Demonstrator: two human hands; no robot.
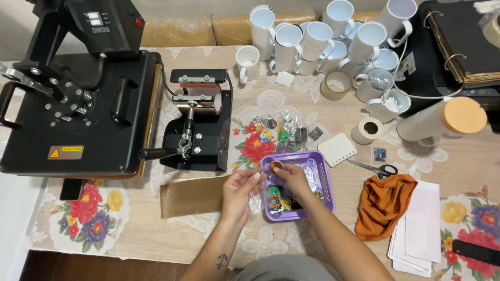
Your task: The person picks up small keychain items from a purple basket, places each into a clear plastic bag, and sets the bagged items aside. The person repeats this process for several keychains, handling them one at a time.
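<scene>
Purple basket [323,179] under both hands [265,183], right pinching a small round badge [275,166].

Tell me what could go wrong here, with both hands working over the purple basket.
The small round piece is pinched only at the right hand fingertips above the purple basket; it could drop among the items below. The left hand holds clear wrapping that might tear. The stacked white mugs behind look easy to topple.
</scene>
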